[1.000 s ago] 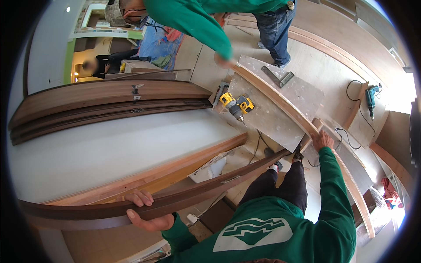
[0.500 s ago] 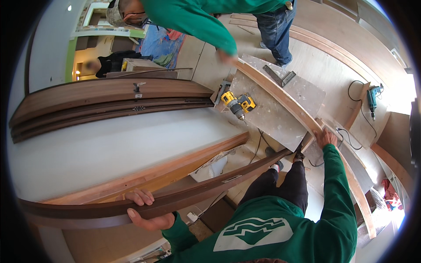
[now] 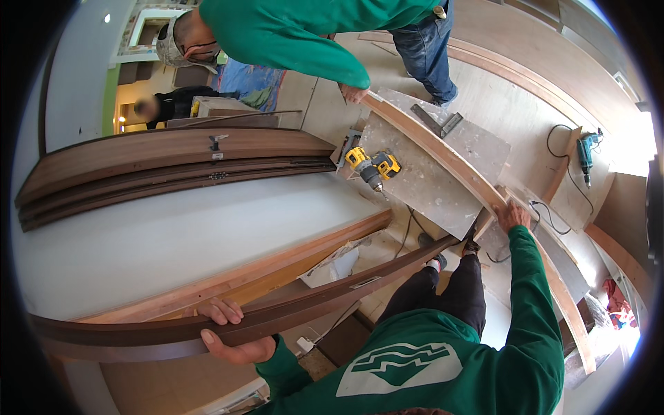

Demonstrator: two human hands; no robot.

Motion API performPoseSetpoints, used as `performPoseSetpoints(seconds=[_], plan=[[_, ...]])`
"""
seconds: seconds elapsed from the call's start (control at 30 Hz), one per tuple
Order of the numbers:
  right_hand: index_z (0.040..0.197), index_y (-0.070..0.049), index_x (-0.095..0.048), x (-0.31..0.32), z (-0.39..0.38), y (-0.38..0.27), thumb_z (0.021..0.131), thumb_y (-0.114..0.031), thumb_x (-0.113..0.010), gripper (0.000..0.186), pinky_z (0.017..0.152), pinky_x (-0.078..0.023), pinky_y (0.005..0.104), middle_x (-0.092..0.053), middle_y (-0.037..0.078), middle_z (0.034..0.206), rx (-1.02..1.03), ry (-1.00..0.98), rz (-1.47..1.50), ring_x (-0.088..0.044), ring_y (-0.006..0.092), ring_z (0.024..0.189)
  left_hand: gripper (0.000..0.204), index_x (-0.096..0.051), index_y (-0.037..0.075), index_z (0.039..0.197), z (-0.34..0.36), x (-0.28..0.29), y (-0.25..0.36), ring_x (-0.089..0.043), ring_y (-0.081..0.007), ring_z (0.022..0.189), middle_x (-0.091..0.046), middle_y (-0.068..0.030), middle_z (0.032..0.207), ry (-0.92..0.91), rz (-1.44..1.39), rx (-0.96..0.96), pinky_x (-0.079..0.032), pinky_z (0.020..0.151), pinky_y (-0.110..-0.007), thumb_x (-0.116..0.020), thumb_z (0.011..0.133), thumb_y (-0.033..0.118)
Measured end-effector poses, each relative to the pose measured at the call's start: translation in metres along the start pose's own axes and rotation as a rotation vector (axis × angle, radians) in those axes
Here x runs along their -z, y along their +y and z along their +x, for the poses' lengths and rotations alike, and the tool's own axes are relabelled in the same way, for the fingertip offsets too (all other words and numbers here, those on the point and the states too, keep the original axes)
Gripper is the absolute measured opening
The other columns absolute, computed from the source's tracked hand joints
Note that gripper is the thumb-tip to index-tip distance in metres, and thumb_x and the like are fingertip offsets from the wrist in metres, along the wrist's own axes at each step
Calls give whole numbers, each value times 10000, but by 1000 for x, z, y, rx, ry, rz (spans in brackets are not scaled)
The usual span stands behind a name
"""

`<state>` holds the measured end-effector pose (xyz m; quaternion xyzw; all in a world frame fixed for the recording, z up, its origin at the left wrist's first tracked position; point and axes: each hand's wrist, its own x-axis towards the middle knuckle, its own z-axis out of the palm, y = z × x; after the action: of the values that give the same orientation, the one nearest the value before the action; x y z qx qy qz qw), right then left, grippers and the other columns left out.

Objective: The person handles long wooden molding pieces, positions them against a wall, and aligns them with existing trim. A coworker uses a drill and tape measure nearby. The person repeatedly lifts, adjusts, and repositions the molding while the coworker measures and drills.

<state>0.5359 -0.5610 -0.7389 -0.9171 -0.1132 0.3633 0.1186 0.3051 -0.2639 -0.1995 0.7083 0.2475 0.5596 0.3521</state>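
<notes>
My left hand (image 3: 242, 349) is wrapped around a long dark brown door-frame board (image 3: 311, 315), fingers over its upper edge and thumb below. A small metal plate (image 3: 365, 282) is set into that board. Off to the right, my right hand (image 3: 513, 216) grips a long pale wooden strip (image 3: 439, 149) partway along. A co-worker's hand (image 3: 355, 94) touches the strip's far end. Beneath the strip lies a dusty work board (image 3: 415, 190), with a yellow-and-black cordless drill (image 3: 373, 168) on it.
A metal square (image 3: 437, 121) lies beside the strip. At the right is a teal corded drill (image 3: 587, 158) with its cable looping. Dark brown door panels (image 3: 180, 152) are stacked on a white surface (image 3: 187, 238) at left. The co-worker (image 3: 290, 41) bends over at the top.
The co-worker's head and upper body have shifted left, and their hand has moved slightly at the strip's far end. My hands keep their grips.
</notes>
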Motion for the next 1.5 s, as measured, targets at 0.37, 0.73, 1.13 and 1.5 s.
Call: performPoseSetpoints(seconds=[0.37,0.73,1.13,1.5], plan=[[1236,-12,-661,5,-6,-5,944,-664,-595,717,1010,-518,511,-719,281,1181,-11,7,16,-681,429,1151,449,-463,24,1192,1,2,0,-432,-104,706,-432,-16,853,-7,-5,16,-381,633,-255,-567,987,410],[1162,-36,-662,-27,-3,4,970,-665,-573,664,951,-550,486,-749,217,1112,23,90,4,-712,386,1090,547,-456,-8,1338,1,3,-2,-436,-105,700,-432,-17,859,5,-24,7,-380,606,-246,-572,982,390],[1194,-81,-660,-34,-5,2,965,-607,-606,577,966,-538,490,-726,188,1194,6,69,10,-682,370,1153,491,-520,36,1335,1,8,-1,-415,-103,712,-434,-9,832,-13,-7,-3,-370,656,-261,-538,1002,396],[1319,-121,-604,-134,-7,15,877,-178,-708,458,984,-510,512,-577,139,1300,146,241,-33,-570,360,1241,371,-529,36,1130,5,17,-2,-418,-113,728,-431,-23,853,30,3,24,-366,666,-262,-529,998,382]])
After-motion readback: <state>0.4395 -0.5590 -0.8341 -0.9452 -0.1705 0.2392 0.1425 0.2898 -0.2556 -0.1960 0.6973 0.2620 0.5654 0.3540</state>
